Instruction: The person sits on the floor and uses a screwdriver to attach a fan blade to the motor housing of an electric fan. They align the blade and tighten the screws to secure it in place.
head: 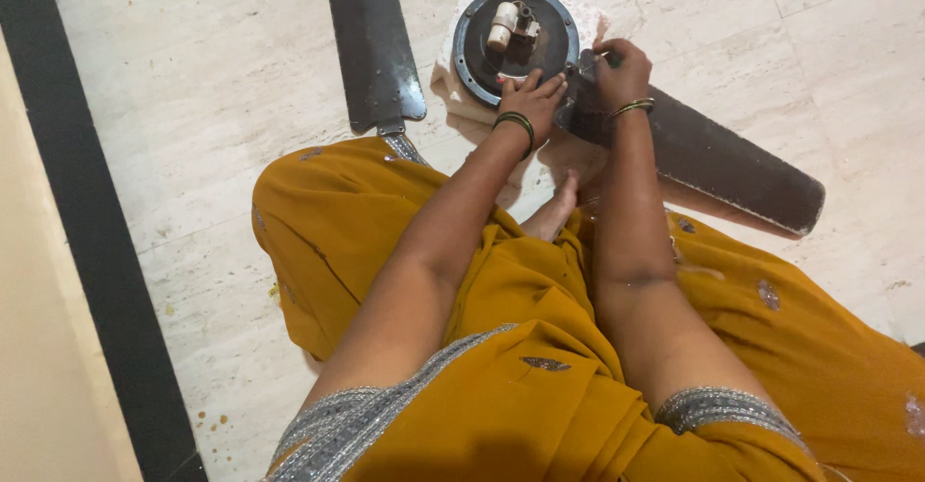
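A dark ceiling fan lies upside down on the floor in front of me. Its round motor housing (482,34) shows a white cylindrical part (502,25) in the middle. My left hand (530,96) rests flat on the near rim of the housing, fingers spread. My right hand (620,67) is closed around a small tool or fastener, too small to tell which, where the right blade (732,169) joins the housing. A second blade (371,43) points away to the left. Both wrists wear bangles.
I sit on a pale marble floor (212,87) in mustard-yellow clothing (540,347) with silver trim. A foot (557,210) shows between my arms. A pale cloth (461,101) lies under the fan. A black floor strip (87,231) runs along the left.
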